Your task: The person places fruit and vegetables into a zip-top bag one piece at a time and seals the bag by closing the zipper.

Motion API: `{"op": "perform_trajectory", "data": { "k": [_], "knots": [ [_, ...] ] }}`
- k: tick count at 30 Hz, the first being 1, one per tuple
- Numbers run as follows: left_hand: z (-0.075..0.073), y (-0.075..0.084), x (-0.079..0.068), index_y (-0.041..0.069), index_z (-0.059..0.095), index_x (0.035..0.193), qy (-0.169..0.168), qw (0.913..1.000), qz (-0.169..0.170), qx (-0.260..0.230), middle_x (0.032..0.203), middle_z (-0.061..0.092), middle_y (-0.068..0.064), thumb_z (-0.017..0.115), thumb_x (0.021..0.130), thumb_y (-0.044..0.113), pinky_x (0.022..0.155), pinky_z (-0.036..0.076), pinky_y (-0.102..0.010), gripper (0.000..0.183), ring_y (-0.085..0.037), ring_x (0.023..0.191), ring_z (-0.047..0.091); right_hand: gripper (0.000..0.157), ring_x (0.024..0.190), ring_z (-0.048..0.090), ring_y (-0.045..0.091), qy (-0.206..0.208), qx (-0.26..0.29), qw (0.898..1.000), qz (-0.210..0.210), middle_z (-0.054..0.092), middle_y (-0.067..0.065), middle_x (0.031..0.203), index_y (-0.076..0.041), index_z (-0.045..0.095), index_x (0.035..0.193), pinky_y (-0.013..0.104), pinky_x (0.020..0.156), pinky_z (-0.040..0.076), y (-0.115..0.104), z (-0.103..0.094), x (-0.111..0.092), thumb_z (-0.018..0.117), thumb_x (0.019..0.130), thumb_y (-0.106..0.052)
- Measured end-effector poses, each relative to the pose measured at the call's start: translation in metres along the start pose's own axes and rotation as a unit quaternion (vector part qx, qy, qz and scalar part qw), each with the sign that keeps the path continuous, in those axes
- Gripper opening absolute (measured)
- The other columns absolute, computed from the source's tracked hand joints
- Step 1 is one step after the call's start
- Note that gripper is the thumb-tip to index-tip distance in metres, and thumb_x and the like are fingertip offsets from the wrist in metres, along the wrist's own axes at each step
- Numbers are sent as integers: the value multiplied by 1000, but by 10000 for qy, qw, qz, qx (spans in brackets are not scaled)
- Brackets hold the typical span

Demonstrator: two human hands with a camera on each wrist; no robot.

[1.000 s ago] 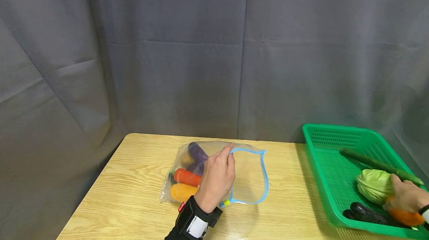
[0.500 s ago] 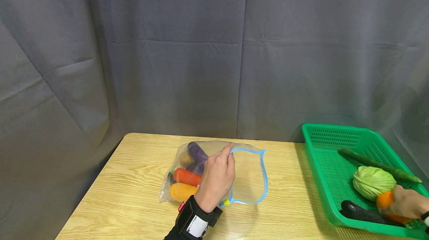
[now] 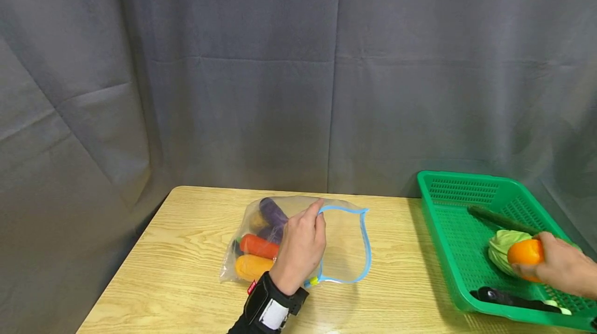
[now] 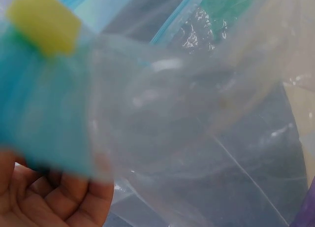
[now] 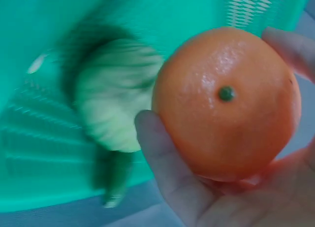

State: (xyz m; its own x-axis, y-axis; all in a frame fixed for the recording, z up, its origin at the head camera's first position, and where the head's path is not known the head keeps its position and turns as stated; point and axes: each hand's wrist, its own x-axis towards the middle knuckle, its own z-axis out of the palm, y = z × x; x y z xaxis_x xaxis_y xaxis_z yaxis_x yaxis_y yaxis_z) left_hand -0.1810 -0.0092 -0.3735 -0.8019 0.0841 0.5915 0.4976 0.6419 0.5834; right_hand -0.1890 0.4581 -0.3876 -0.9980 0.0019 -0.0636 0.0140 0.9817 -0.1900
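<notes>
My right hand (image 3: 559, 264) grips an orange (image 3: 526, 254) above the green basket (image 3: 440, 243). In the right wrist view the orange (image 5: 229, 106) shows its small green stem spot, with thumb and fingers around its sides. Behind it lies a pale green cabbage (image 5: 115, 96). My left hand (image 3: 300, 246) pinches the mouth of a clear zip bag (image 3: 342, 246) with a blue zip edge and a yellow slider (image 4: 44, 22). Through the bag show a red carrot-shaped vegetable (image 3: 258, 246), a yellow one (image 3: 253, 267) and purple ones (image 3: 272, 212). The left fingers (image 4: 64, 197) are curled under the blue edge.
A cucumber (image 3: 501, 219) lies at the back of the basket, beyond the cabbage. Dark eggplant-like vegetables (image 3: 508, 299) lie along its front wall. The wooden table (image 3: 396, 282) spans bag and basket; a grey curtain (image 3: 247, 116) hangs behind.
My right hand has lifted the orange from the basket's front right, moving up and left over the cabbage. The dark vegetables shifted slightly. My left hand and the bag have stayed almost still.
</notes>
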Motion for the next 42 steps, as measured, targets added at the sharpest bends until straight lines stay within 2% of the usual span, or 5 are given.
{"op": "perform_trajectory", "data": {
  "k": [6,19,32,37,42],
  "knots": [
    [0,-1,0,-3,62,118,-6,10000,0,-24,57,38,6,48,95,5,45,27,-22,29,-6,48,32,69,63,47,23,498,394,9965,-536,51,18,84,16,37,111,33,51,37,-35,-16,-5,74,79,-33],
    [2,-1,0,-3,62,119,-67,10000,-48,-48,57,35,7,47,95,6,45,25,-22,30,-6,47,29,70,72,49,19,543,974,9866,-1194,52,13,98,4,40,121,28,52,43,-116,-19,-20,72,81,-44],
    [1,0,2,-3,62,119,-65,9999,-111,-47,57,38,6,46,96,7,46,28,-22,30,-6,47,30,72,76,52,13,770,1507,9573,-2346,53,6,103,0,44,124,26,60,48,-196,-16,-34,80,74,-36],
    [1,0,2,-2,62,119,-31,9999,-103,3,57,40,6,46,96,8,47,32,-23,30,-7,48,34,68,77,52,9,703,1611,9439,-2795,53,0,103,-5,46,123,25,64,48,-223,-6,-36,82,72,-33],
    [1,1,1,-2,62,119,-26,10000,-89,-8,57,38,6,46,95,7,47,30,-23,30,-7,48,33,70,81,53,8,506,1669,9390,-2963,54,-1,105,-5,46,124,27,69,49,-242,3,-35,81,73,-37]
  ]
}}
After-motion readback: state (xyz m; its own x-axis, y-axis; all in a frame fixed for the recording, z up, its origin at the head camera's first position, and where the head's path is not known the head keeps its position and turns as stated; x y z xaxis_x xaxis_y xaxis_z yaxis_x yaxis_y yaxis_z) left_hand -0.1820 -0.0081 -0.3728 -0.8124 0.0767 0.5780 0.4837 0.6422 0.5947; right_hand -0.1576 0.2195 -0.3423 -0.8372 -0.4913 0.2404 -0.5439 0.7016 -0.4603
